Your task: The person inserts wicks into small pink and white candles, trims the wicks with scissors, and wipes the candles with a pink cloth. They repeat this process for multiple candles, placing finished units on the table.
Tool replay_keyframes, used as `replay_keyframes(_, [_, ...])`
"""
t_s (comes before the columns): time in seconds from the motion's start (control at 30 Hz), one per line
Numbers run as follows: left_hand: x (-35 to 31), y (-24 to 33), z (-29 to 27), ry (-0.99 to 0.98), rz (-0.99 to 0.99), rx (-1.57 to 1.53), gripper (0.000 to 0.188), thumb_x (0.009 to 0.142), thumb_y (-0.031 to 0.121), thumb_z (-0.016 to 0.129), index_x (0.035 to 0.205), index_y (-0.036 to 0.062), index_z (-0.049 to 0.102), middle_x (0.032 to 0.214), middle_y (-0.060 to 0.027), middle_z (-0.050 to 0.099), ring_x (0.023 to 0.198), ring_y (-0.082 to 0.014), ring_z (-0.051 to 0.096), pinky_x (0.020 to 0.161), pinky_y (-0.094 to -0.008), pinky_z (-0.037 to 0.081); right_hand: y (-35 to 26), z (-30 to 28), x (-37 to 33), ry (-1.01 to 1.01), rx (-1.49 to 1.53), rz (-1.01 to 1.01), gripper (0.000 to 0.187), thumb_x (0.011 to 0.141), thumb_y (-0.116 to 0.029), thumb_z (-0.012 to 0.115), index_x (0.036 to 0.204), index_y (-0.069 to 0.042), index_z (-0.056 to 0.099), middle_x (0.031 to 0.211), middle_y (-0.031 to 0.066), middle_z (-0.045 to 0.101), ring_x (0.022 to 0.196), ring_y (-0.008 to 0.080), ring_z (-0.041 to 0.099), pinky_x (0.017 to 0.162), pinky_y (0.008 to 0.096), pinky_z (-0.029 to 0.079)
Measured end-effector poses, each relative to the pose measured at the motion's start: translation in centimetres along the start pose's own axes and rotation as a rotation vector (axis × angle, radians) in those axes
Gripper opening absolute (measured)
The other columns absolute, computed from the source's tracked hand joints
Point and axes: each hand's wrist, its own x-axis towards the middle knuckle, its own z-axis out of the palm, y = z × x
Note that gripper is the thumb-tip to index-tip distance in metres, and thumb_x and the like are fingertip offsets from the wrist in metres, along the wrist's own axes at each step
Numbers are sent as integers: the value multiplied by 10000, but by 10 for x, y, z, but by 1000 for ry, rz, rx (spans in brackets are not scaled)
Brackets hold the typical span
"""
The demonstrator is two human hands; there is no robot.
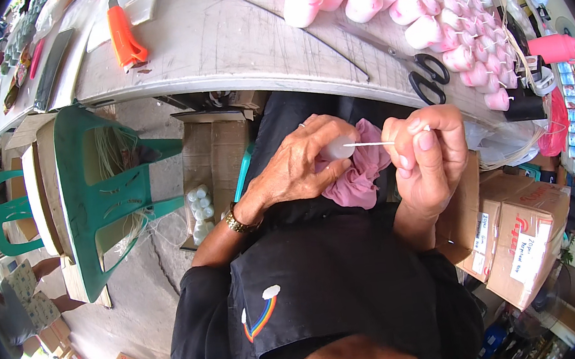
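Head view: too hard a tug by the right hand [432,154] might pull the white wick [371,144] loose, and a slack grip by the left hand [299,158] could let the pale candle [337,149] slip. The candle sits clamped in the left hand's fingers; the right hand, apart from it, pinches the wick's other end, above bunched pink cloth [353,191].

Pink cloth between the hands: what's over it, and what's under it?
Over the cloth, the left hand holds a white candle, its wick running across to the right hand. Dark clothing shows below its edge; what lies directly beneath is covered.
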Motion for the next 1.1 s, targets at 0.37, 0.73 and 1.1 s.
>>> replay_keyframes(0.37, [0,27,-11,-16,-339,-649,97,925,74,655,972,-8,676,939,-28,676,933,-98,587,1100,-343,347,7,-5,-4,133,-337,130,73,967,9,522,1037,28,530,851,152,661,638,103,599,572,227,508])
replay_keyframes(0.73, [-10,7,-9,78,-414,-1183,209,919,173,681,1008,-14,711,841,-14,651,723,-81,524,696,-227,438,30,-23,-31,66,-483,260,62,930,-31,599,925,-8,542,780,63,630,657,78,577,592,239,484])
replay_keyframes(1.1, [-7,14,-6,54,-257,-252,167,871,148,715,1020,74,739,916,-56,716,904,-176,670,1136,-545,222,19,-10,-30,-108,-763,3,85,846,-16,671,901,-12,607,790,99,625,643,176,598,579,282,473])
